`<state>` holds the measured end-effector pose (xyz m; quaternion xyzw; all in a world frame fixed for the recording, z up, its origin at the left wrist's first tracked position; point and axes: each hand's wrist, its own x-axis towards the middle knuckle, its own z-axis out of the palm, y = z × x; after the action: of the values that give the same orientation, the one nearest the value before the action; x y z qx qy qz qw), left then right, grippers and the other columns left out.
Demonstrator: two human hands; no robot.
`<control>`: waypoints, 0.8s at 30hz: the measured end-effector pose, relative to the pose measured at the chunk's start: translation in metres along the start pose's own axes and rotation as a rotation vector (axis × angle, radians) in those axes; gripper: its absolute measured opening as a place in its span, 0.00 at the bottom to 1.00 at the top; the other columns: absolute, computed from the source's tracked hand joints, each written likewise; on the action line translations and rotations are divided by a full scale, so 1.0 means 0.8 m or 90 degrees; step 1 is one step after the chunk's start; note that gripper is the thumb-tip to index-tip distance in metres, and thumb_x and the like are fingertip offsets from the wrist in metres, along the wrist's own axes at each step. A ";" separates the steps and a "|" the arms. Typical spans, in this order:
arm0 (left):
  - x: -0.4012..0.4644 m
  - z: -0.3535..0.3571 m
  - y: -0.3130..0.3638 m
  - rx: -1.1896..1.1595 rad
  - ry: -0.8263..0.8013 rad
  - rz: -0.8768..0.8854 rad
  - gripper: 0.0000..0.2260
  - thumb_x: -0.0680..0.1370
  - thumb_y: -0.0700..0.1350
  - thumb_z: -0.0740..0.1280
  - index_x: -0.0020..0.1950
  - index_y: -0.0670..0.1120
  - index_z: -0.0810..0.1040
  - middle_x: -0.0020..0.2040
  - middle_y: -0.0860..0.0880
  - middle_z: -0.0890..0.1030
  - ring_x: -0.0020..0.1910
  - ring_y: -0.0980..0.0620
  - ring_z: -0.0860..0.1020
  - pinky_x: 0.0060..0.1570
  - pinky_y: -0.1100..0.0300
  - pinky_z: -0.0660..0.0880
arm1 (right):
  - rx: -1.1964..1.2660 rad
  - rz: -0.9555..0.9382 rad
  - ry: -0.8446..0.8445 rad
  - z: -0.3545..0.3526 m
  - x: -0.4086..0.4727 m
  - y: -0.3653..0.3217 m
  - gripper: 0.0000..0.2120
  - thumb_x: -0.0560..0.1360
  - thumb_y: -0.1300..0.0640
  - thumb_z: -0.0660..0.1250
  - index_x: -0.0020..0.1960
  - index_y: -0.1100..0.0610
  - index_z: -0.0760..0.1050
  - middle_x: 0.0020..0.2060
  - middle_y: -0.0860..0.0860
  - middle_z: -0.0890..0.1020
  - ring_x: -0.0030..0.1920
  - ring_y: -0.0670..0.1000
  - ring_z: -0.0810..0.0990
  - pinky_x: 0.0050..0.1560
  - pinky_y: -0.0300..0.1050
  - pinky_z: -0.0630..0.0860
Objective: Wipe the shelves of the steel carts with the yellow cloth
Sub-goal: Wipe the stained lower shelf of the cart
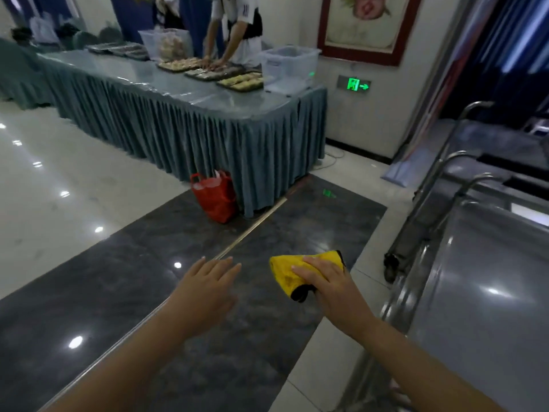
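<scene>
Head view: right hand (pixel 326 285) held out over the dark floor (pixel 118 292), fingers and thumb curled round the yellow cloth (pixel 292 270), folded, with a black edge showing under the palm. Cloth in the air, just left of the nearest steel cart (pixel 487 292), not touching it. Left hand (pixel 208 288) beside it, well apart from the cloth, fingers straight and slightly spread, holding nothing. Three carts in a row along the right edge, with curved handles (pixel 463 188) rising toward the wall, top shelves bare and shiny. Farther back, a long table (pixel 178 93) with a grey-green skirt, trays of food (pixel 240 81) and clear plastic boxes (pixel 289 65) on top. Behind the table a person (pixel 237 28), both hands on a tray. Red bag (pixel 215 196) on the floor at the table corner. Green exit sign (pixel 355 84) low on the wall, framed picture (pixel 368 25) above.
</scene>
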<state>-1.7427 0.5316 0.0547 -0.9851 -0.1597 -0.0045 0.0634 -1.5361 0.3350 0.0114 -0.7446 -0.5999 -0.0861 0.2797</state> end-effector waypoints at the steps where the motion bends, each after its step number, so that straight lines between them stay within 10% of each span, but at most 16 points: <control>1: 0.024 0.002 -0.007 -0.016 -0.022 0.011 0.28 0.77 0.59 0.64 0.74 0.48 0.68 0.72 0.46 0.71 0.69 0.49 0.71 0.71 0.47 0.62 | -0.008 0.019 0.008 0.000 0.009 0.014 0.26 0.69 0.70 0.66 0.65 0.54 0.76 0.63 0.57 0.77 0.60 0.62 0.77 0.56 0.66 0.74; 5: 0.113 0.017 -0.036 -0.047 -0.030 0.066 0.33 0.77 0.65 0.41 0.79 0.51 0.52 0.78 0.50 0.57 0.76 0.53 0.57 0.75 0.53 0.47 | -0.016 0.089 0.019 0.000 0.043 0.061 0.27 0.71 0.69 0.64 0.67 0.52 0.74 0.64 0.55 0.76 0.61 0.61 0.77 0.58 0.63 0.74; 11: 0.245 0.046 -0.091 -0.068 -0.030 0.167 0.38 0.72 0.66 0.33 0.79 0.53 0.52 0.78 0.52 0.56 0.76 0.55 0.56 0.75 0.54 0.48 | -0.068 0.201 0.042 0.012 0.088 0.109 0.29 0.69 0.73 0.68 0.67 0.54 0.74 0.64 0.54 0.75 0.62 0.59 0.76 0.59 0.59 0.75; 24: 0.549 0.082 -0.114 -0.063 -0.051 0.496 0.28 0.80 0.61 0.51 0.78 0.52 0.54 0.78 0.51 0.58 0.76 0.52 0.58 0.75 0.52 0.50 | -0.179 0.584 0.159 0.027 0.149 0.169 0.25 0.74 0.70 0.67 0.68 0.55 0.73 0.66 0.55 0.74 0.63 0.60 0.74 0.62 0.58 0.73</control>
<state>-1.3556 0.7635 0.0136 -0.9732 0.2244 0.0505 0.0062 -1.3816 0.4306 0.0062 -0.9465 -0.1546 -0.1229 0.2552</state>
